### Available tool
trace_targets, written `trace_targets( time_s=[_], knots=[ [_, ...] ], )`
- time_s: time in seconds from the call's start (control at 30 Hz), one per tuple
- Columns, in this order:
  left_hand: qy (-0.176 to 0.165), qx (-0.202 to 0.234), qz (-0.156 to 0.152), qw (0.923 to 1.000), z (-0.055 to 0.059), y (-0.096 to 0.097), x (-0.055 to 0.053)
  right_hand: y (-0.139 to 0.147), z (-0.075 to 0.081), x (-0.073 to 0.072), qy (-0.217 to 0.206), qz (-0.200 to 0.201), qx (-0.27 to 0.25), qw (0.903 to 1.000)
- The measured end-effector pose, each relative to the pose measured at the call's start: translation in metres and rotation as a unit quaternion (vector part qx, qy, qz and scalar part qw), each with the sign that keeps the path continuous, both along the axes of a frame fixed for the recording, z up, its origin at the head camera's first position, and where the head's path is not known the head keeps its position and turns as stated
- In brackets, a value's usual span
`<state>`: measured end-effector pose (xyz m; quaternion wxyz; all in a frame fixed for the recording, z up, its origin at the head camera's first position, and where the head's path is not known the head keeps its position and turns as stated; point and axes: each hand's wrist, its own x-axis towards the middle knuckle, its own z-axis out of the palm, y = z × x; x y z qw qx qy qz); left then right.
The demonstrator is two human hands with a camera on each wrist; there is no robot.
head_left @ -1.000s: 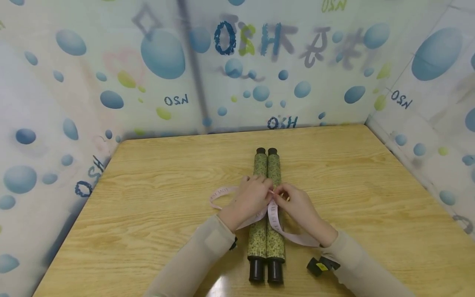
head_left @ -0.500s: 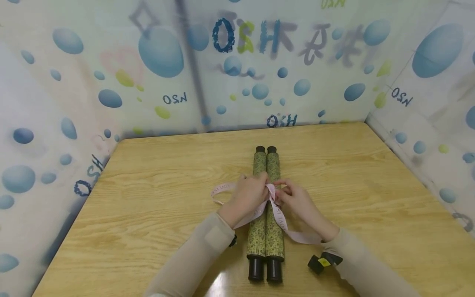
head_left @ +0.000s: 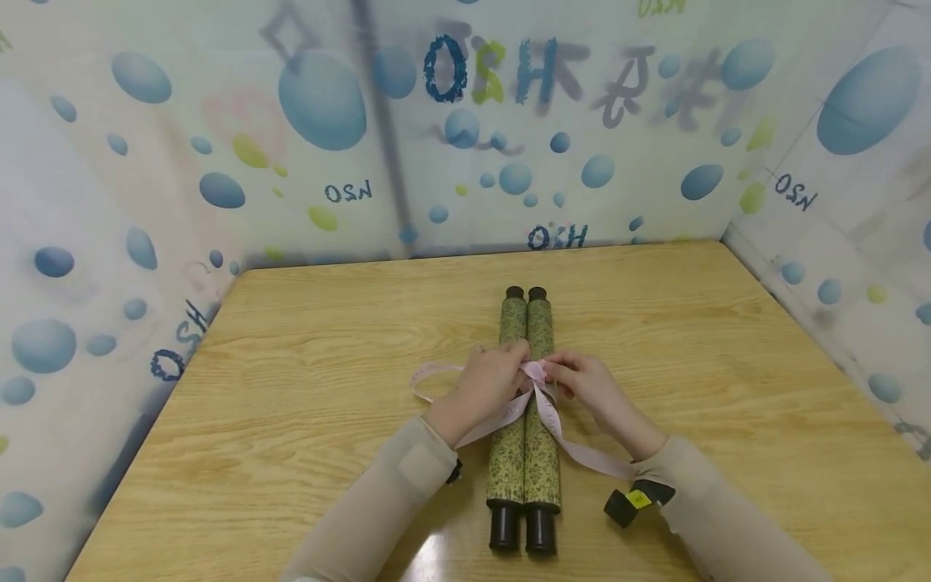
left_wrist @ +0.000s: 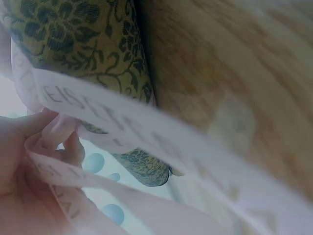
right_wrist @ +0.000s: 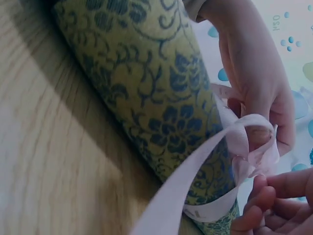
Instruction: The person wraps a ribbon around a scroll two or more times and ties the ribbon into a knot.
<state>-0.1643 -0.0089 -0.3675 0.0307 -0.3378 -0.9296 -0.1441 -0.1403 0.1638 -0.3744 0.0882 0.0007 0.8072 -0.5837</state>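
Note:
Two rolled scrolls lie side by side, the left scroll (head_left: 506,465) touching the right scroll (head_left: 541,473). Both have gold-green floral cloth and black end knobs. A pale pink lettered ribbon (head_left: 592,458) goes round them, its strands crossing on top near the middle. My left hand (head_left: 483,390) pinches the ribbon above the scrolls, and a strand loops across its palm in the left wrist view. From the other side, my right hand (head_left: 592,388) pinches the ribbon at the crossing with thumb and fingertips. The right wrist view shows a ribbon loop (right_wrist: 252,122) standing over the left thumb.
The wooden table (head_left: 327,339) carries the scrolls lengthwise, pointing away from me. Behind it stands a wall (head_left: 465,186) printed with blue and green drops. A black wrist device (head_left: 629,505) sits below the right cuff.
The right fingers have worked the ribbon at the crossing, and a pink fold now stands there between both hands. The left hand stays nearly in place; the scrolls have not moved on the table.

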Motion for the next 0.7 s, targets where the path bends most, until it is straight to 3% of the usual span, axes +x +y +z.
trace_targets(
  time_s=[0.17, 0.37, 0.63, 0.7],
  knots=[
    [-0.004, -0.002, -0.004, 1.0000, 0.001, -0.006, 0.002, 0.003, -0.002, -0.001, 0.010, 0.011, -0.007, 0.9999],
    [-0.008, 0.013, -0.030, 0.9995, 0.004, -0.013, 0.000, 0.010, 0.002, -0.005, 0.014, 0.034, 0.045, 0.9983],
    [-0.034, 0.021, -0.036, 0.9986, 0.004, -0.016, -0.001, 0.012, 0.001, -0.011, 0.052, 0.130, 0.054, 0.9887],
    [-0.032, 0.023, -0.036, 0.9986, 0.003, -0.016, -0.001, 0.012, 0.000, -0.011, 0.056, 0.138, 0.047, 0.9877]
  ],
)
